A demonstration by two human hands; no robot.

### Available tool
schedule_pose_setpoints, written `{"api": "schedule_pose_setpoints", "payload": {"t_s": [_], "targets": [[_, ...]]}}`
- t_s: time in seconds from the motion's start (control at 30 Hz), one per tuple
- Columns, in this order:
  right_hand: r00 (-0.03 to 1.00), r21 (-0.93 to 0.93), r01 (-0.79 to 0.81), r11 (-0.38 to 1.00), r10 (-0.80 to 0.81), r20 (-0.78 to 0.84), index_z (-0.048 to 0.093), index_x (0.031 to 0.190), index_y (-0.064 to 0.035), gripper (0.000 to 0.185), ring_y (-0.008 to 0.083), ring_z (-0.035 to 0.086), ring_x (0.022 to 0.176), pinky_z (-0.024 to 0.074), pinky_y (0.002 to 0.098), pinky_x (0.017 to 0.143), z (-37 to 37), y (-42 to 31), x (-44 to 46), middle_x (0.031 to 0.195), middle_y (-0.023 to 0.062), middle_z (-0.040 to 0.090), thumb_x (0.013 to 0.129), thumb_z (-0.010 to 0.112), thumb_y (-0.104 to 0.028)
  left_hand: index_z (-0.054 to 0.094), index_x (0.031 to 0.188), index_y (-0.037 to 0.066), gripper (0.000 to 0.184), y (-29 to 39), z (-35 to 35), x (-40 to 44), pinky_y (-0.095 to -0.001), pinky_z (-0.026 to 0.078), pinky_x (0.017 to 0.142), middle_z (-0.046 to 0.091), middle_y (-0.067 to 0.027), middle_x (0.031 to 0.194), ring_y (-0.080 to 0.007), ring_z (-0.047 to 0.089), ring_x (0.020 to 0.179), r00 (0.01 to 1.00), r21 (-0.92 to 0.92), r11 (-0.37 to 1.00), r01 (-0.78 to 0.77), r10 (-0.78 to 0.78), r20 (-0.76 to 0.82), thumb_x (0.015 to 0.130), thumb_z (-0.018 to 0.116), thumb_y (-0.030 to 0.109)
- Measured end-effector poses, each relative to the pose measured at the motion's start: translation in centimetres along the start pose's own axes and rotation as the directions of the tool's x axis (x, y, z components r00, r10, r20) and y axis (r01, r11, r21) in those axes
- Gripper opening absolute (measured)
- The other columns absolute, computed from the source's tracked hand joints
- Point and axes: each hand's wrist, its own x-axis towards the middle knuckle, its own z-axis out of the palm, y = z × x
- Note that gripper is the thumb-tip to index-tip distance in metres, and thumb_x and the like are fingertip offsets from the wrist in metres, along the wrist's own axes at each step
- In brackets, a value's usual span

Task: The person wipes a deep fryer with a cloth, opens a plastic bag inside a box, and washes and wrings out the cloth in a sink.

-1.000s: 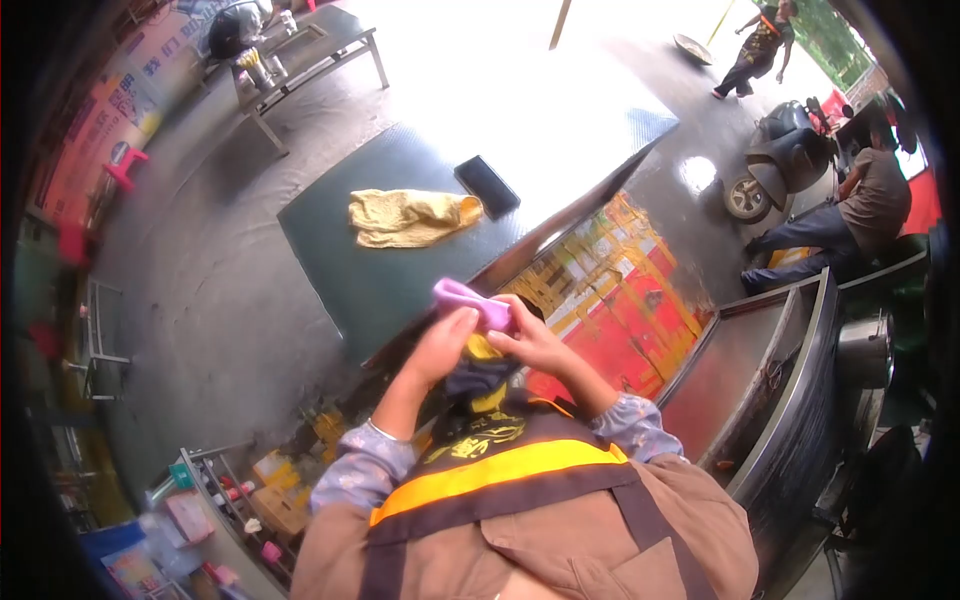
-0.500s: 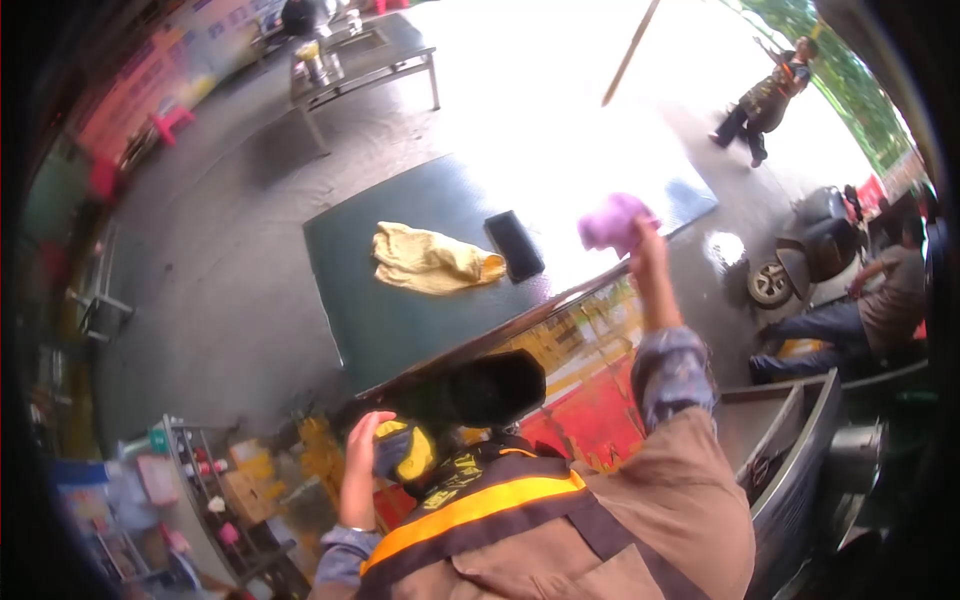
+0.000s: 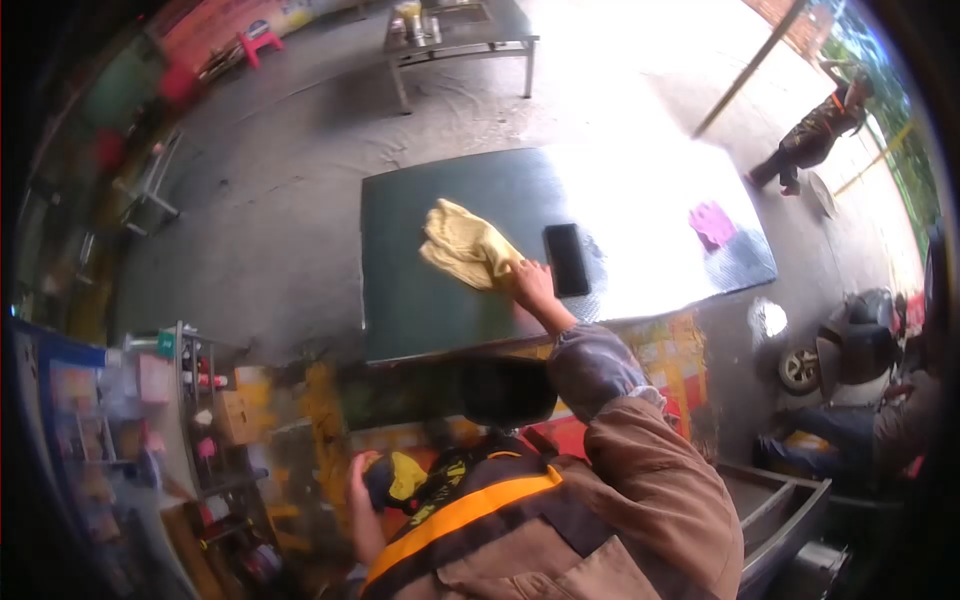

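A pale yellow, glove-like cloth [image 3: 465,240] lies rumpled on the dark green tabletop [image 3: 400,320]. My right hand [image 3: 530,283] reaches over the near edge, its thumb and fingers closed on the cloth's right end. Just right of this hand lies a black phone [image 3: 567,260]. Farther right, in the bright glare, rests a pink glove-like cloth [image 3: 712,225], out of reach of either hand. Low in front of my body, my left hand [image 3: 362,495] curls against a dark blue and yellow item [image 3: 398,478]; its fingers are partly hidden behind it.
Shelves with bottles and boxes [image 3: 215,420] stand at the lower left. A metal table [image 3: 465,40] is beyond the tabletop. To the right are a person walking [image 3: 825,130], a scooter [image 3: 850,345] and a seated person [image 3: 850,440]. A metal drawer frame [image 3: 785,510] is near my right side.
My right hand has let go of the pink cloth, now on the table's right side, and moved left onto the yellow cloth. The camera view has shifted. The walking person has turned.
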Motion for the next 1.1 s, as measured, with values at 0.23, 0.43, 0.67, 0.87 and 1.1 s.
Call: {"api": "schedule_pose_setpoints", "payload": {"t_s": [0.23, 0.43, 0.67, 0.87, 1.1], "targets": [[0.994, 0.842, -0.071, 0.535, -0.032, 0.104, 0.054, 0.087, -0.0005, 0.026, 0.0379, 0.056, 0.075, 0.0429, 0.0418, 0.068, 1.5, -15.3, -5.3, 0.078, 0.0238, 0.058, 0.089, 0.046, -0.025, 0.057, 0.103, 0.008, 0.034, 2.6, 0.9, -3.0, -0.0337, 0.049, 0.08, 0.063, -0.0085, 0.096, -0.0221, 0.061, 0.087, 0.993, -0.385, 0.916, 0.115, -0.091, 0.08, 0.09, 0.043, 0.036], [0.84, 0.865, -0.478, 0.152, -0.211, 0.501, 0.056, 0.094, -0.0032, 0.031, 0.0068, 0.051, 0.064, 0.0424, 0.0216, 0.059, -2.8, -24.9, -10.9, 0.076, -0.0006, 0.055, 0.094, 0.042, -0.031, 0.053, 0.116, 0.008, 0.051, 8.7, -0.8, -2.8, -0.0406, 0.044, 0.089, 0.057, -0.009, 0.113, -0.0244, 0.054, 0.103, 0.971, -0.709, 0.697, -0.107, 0.227, 0.077, 0.091, 0.037, 0.049], [0.836, 0.835, -0.467, 0.291, -0.161, 0.524, 0.057, 0.095, -0.002, 0.033, 0.0089, 0.056, 0.069, 0.0446, 0.0223, 0.062, 0.3, -32.5, -12.8, 0.083, 0.0034, 0.06, 0.092, 0.046, -0.033, 0.052, 0.096, 0.007, 0.034, 9.1, -12.9, 1.5, -0.0179, 0.033, 0.039, 0.051, -0.0072, 0.066, -0.0105, 0.046, 0.048, 0.927, -0.79, 0.568, 0.23, 0.12, 0.356, 0.089, 0.051, 0.04], [0.781, 0.828, -0.472, 0.303, -0.292, 0.552, 0.058, 0.095, -0.0023, 0.033, 0.0108, 0.057, 0.067, 0.046, 0.0236, 0.06, 5.1, -41.1, -13.7, 0.081, 0.0039, 0.06, 0.091, 0.049, -0.034, 0.053, 0.091, 0.007, 0.028, 10.8, -20.9, -0.4, -0.0216, 0.032, 0.034, 0.05, -0.0024, 0.056, -0.0094, 0.045, 0.041, 0.989, -0.52, 0.853, -0.045, -0.036, -0.144, 0.086, 0.056, 0.034], [0.605, 0.296, 0.732, 0.614, -0.785, 0.134, 0.056, 0.102, -0.0017, 0.022, 0.0238, 0.052, 0.099, 0.0412, 0.0328, 0.086, 10.1, -44.8, -12.2, 0.101, 0.0134, 0.057, 0.089, 0.049, -0.018, 0.047, 0.121, 0.002, 0.046, 3.7, -32.2, 0.7, -0.0406, 0.042, 0.08, 0.052, -0.0199, 0.108, -0.031, 0.053, 0.094, 0.705, 0.834, 0.521, -0.182, 0.66, -0.258, 0.084, 0.053, 0.03]]}}
